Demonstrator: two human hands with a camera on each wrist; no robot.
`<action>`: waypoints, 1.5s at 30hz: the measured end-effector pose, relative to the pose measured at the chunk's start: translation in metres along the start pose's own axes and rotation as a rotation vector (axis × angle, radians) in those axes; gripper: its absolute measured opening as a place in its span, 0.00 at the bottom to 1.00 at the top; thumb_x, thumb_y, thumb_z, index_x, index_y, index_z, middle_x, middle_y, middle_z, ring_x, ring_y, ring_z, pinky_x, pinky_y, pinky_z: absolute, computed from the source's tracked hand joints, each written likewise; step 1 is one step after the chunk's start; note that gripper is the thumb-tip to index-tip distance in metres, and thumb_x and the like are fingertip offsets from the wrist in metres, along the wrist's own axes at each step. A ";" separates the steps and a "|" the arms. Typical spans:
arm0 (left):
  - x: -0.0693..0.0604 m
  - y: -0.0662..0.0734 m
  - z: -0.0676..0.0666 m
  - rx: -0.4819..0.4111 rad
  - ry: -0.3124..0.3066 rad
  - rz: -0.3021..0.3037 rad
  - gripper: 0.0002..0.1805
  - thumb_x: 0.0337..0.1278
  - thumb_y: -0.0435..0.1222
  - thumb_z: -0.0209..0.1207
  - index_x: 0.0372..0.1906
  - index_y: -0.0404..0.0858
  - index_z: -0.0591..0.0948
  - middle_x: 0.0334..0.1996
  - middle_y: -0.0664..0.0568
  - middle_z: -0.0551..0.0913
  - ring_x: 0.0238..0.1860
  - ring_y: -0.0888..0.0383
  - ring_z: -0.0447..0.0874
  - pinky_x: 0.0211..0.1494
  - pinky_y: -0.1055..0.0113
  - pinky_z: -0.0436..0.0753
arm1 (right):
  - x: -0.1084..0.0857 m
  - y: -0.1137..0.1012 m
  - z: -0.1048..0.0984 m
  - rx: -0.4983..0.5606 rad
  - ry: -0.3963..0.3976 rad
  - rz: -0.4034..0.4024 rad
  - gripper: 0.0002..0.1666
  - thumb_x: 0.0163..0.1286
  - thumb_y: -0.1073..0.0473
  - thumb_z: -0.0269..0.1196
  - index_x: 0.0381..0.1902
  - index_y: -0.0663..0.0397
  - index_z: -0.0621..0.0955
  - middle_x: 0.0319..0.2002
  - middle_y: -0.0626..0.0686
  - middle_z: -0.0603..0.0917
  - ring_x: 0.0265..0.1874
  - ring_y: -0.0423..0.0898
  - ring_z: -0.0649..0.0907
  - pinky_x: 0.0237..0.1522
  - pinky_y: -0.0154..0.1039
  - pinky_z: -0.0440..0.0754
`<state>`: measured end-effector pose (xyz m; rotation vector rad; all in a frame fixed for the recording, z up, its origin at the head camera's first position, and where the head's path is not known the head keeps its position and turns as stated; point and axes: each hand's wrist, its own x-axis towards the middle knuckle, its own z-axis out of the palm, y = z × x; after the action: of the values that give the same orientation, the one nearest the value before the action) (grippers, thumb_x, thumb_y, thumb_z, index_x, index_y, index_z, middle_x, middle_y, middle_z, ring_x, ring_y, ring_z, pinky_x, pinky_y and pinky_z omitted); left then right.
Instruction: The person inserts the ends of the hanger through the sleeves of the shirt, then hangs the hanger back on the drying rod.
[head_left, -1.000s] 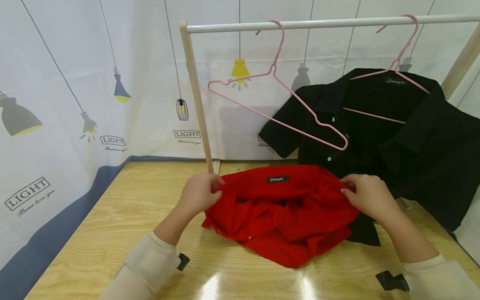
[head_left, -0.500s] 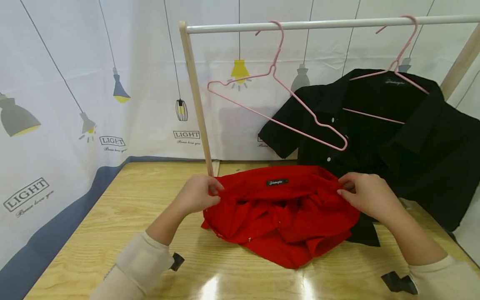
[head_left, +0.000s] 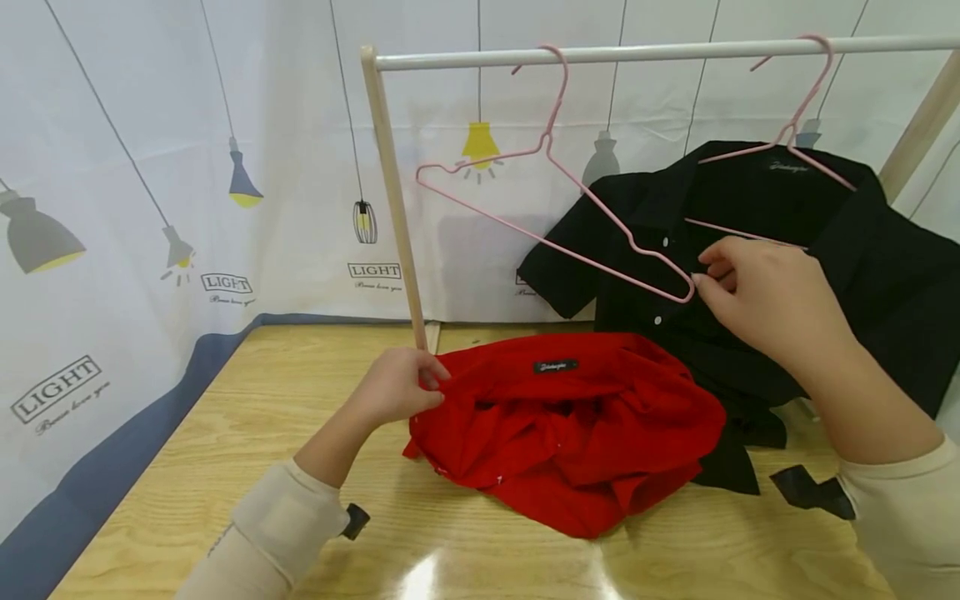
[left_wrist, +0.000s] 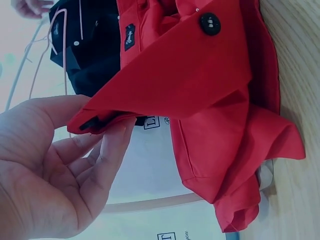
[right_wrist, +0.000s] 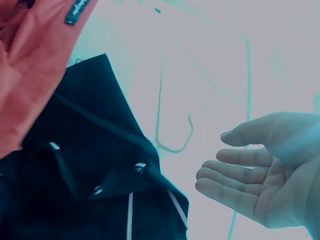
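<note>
A red shirt [head_left: 630, 450] lies bunched on the table, its collar label facing up. My left hand [head_left: 401, 387] pinches the shirt's left collar edge between thumb and fingers; the left wrist view shows that pinched red fabric [left_wrist: 190, 80] up close. In the head view my right hand [head_left: 780, 292] is raised beside the right end of a bare pink hanger [head_left: 550, 137]. The right wrist view shows that right hand [right_wrist: 265, 180] with fingers extended and nothing held, apart from the hanger wire [right_wrist: 159, 100]. Behind it hangs a black shirt [head_left: 900, 250] on another pink hanger [head_left: 797, 125].
A white rail [head_left: 465, 59] with wooden posts [head_left: 393, 200] carries both hangers. The wooden table [head_left: 300, 375] extends to the left and front. A printed curtain [head_left: 300, 167] closes off the back. The black shirt's hem reaches down behind the red shirt.
My right hand has let go of the red shirt's right collar side and risen to the hanger's right end. The left hand keeps its hold, almost unmoved.
</note>
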<state>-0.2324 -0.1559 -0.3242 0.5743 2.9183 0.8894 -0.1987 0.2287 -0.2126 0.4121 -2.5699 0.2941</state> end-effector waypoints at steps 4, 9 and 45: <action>0.000 0.001 0.000 0.020 -0.005 0.003 0.08 0.49 0.29 0.68 0.37 0.36 0.87 0.25 0.56 0.83 0.28 0.59 0.80 0.31 0.66 0.79 | 0.017 -0.012 -0.004 -0.030 0.032 -0.054 0.11 0.65 0.65 0.62 0.42 0.68 0.81 0.35 0.66 0.83 0.32 0.59 0.82 0.37 0.58 0.79; 0.001 0.003 -0.001 0.040 -0.013 0.005 0.08 0.48 0.29 0.68 0.37 0.37 0.87 0.24 0.57 0.82 0.28 0.59 0.79 0.33 0.65 0.79 | 0.037 -0.025 -0.005 -0.061 0.029 -0.101 0.13 0.65 0.65 0.62 0.44 0.68 0.82 0.39 0.67 0.83 0.33 0.59 0.80 0.37 0.58 0.79; 0.004 0.009 0.001 0.042 -0.017 -0.011 0.08 0.46 0.28 0.67 0.35 0.37 0.87 0.23 0.57 0.80 0.28 0.58 0.77 0.33 0.64 0.78 | 0.097 -0.043 0.020 -0.015 -0.134 -0.015 0.17 0.68 0.65 0.55 0.52 0.64 0.81 0.36 0.62 0.84 0.33 0.57 0.80 0.32 0.53 0.81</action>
<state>-0.2327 -0.1466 -0.3198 0.5654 2.9279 0.8199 -0.2726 0.1607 -0.1736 0.4604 -2.6968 0.2493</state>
